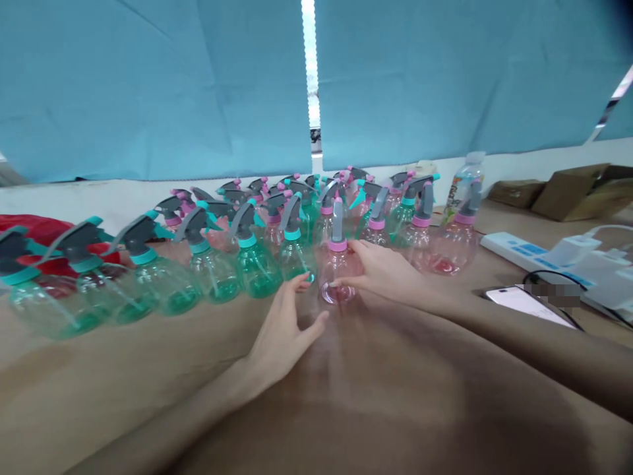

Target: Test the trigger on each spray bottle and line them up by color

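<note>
pink spray bottle, clear, upright, grey trigger

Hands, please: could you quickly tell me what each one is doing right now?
Left hand: open, holding nothing, beside the pink spray bottle.
Right hand: on that bottle's side, fingers curved around it.

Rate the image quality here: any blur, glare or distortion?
Head view: soft overall, the forearms and table smeared in the foreground; wide-angle bending tilts the green bottles at left; a blown-out strip of light between the curtains; the pink bottle between the hands stays legible.
</note>
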Demonstrator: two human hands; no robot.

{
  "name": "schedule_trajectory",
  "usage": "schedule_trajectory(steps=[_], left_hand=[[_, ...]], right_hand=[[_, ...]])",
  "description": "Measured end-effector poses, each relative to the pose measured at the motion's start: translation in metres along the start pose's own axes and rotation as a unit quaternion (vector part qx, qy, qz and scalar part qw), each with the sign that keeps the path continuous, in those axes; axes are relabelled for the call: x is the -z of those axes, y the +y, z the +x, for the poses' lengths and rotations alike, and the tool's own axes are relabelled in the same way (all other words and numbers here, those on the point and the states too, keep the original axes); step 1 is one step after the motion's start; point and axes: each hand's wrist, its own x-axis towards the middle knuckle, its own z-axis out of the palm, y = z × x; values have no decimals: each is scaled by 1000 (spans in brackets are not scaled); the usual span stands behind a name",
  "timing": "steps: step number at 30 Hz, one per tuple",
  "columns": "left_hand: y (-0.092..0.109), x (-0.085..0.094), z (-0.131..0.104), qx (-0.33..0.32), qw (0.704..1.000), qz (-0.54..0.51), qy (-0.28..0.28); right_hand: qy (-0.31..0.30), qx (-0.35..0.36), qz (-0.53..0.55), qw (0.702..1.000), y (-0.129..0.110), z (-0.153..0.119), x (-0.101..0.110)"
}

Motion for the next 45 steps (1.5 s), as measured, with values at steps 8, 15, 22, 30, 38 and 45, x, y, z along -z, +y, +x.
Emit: schedule_trajectory(steps=[8, 15, 22, 30, 38, 45], left_hand=[[-4, 17, 3, -2, 998, 51, -40], [-8, 3, 17, -5, 998, 34, -60], [-6, -5, 25, -10, 997, 12, -75], [-9, -5, 27, 6, 997, -9, -81], [-1, -3, 32, 21, 996, -28, -87], [17, -13, 44, 12, 992, -56, -112]], right_hand=[[-15, -38, -13, 999, 1, 21, -1], [-17, -66, -33, 997, 0, 28, 2], [-9, -78, -44, 996, -5, 33, -1], [15, -84, -50, 995, -6, 39, -9], [78, -71, -35, 994, 5, -4, 3], [137, -130, -4, 982, 48, -27, 16]])
